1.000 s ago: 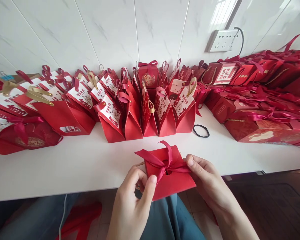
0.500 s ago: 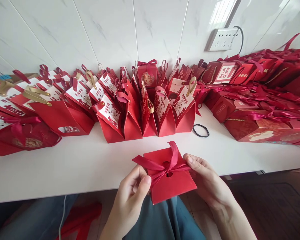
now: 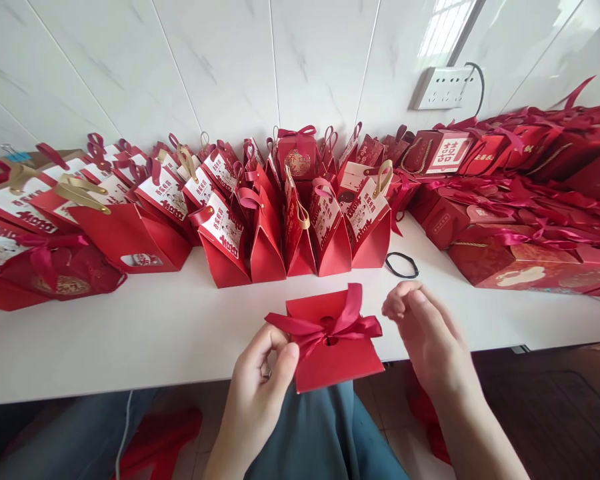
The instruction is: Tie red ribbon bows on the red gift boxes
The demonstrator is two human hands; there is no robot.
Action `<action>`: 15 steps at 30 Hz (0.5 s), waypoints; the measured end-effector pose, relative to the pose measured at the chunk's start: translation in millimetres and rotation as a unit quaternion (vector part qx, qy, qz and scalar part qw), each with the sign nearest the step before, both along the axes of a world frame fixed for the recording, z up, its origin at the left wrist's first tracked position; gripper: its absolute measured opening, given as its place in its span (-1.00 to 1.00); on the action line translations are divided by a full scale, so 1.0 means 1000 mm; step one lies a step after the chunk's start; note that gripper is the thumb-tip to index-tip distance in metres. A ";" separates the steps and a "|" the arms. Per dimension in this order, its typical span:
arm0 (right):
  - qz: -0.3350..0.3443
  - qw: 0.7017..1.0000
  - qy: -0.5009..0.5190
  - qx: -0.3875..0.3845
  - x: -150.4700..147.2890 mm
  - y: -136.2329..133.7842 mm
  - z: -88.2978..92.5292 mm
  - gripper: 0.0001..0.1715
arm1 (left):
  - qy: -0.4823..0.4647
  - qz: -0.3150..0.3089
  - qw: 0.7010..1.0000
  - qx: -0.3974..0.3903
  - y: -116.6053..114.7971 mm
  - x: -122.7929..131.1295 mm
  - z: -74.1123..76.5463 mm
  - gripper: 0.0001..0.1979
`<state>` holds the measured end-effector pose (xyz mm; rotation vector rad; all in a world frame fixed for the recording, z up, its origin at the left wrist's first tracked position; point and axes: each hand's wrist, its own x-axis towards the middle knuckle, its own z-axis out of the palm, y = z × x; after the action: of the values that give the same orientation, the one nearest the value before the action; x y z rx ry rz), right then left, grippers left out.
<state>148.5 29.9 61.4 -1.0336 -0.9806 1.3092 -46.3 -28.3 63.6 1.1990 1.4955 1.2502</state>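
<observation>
1. Away from the red box slides the right hand!
2. Far left, gift boxes stand packed side by side on the table, likely steadying one another.
3. Next, the left hand: grip clamped on the red box's left edge, keeping it above the lap, bow uppermost, probably for easy reach.
4. On the right, fingers curled, apart from the box; whether they meet the thumb, I can't tell.

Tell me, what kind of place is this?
Probably a workroom, maybe at home: many red gift boxes crowd a long white table, a tiled wall with a socket stands behind, and the left hand holds a ribboned red box.
</observation>
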 end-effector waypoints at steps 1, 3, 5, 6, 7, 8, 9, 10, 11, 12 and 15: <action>-0.030 0.995 -0.069 0.066 -0.002 -0.001 0.007 -0.63 | 0.021 -0.012 1.000 0.006 0.000 -0.001 0.000 -0.64; -0.021 0.956 -0.231 0.178 -0.009 -0.004 0.025 -0.77 | 0.059 -0.035 0.997 0.029 0.000 -0.001 0.000 -0.69; 0.051 0.891 -0.372 0.254 -0.020 -0.004 0.043 -0.88 | 0.089 -0.039 0.994 0.058 0.001 0.001 0.000 -0.78; 0.092 0.858 -0.426 0.272 -0.026 -0.004 0.050 -0.89 | 0.105 -0.037 0.991 0.074 0.002 0.002 0.000 -0.83; 0.129 0.828 -0.468 0.280 -0.031 -0.002 0.054 -0.90 | 0.124 -0.035 0.987 0.091 0.002 0.003 0.000 -0.86; 0.162 0.805 -0.497 0.280 -0.035 0.001 0.057 -0.91 | 0.144 -0.034 0.983 0.105 0.003 0.003 0.000 -0.88; 0.189 0.789 -0.513 0.279 -0.038 0.003 0.058 -0.93 | 0.165 -0.033 0.979 0.115 0.003 0.003 0.000 -0.89; 0.209 0.781 -0.518 0.279 -0.040 0.006 0.057 -0.92 | 0.182 -0.034 0.975 0.124 0.003 0.003 0.000 -0.89; 0.221 0.783 -0.512 0.276 -0.041 0.010 0.056 -0.89 | 0.197 -0.034 0.971 0.134 0.003 0.002 0.000 -0.89; 0.225 0.793 -0.499 0.267 -0.041 0.012 0.054 -0.87 | 0.208 -0.036 0.967 0.145 0.002 0.002 0.000 -0.89; 0.216 0.844 -0.448 0.201 -0.039 0.019 0.051 -0.88 | 0.245 -0.043 0.950 0.187 0.001 0.000 -0.001 -0.89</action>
<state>109.1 49.2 112.5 -1.1281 -2.2022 0.8449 -46.6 -27.6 62.3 1.9157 1.5633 1.2694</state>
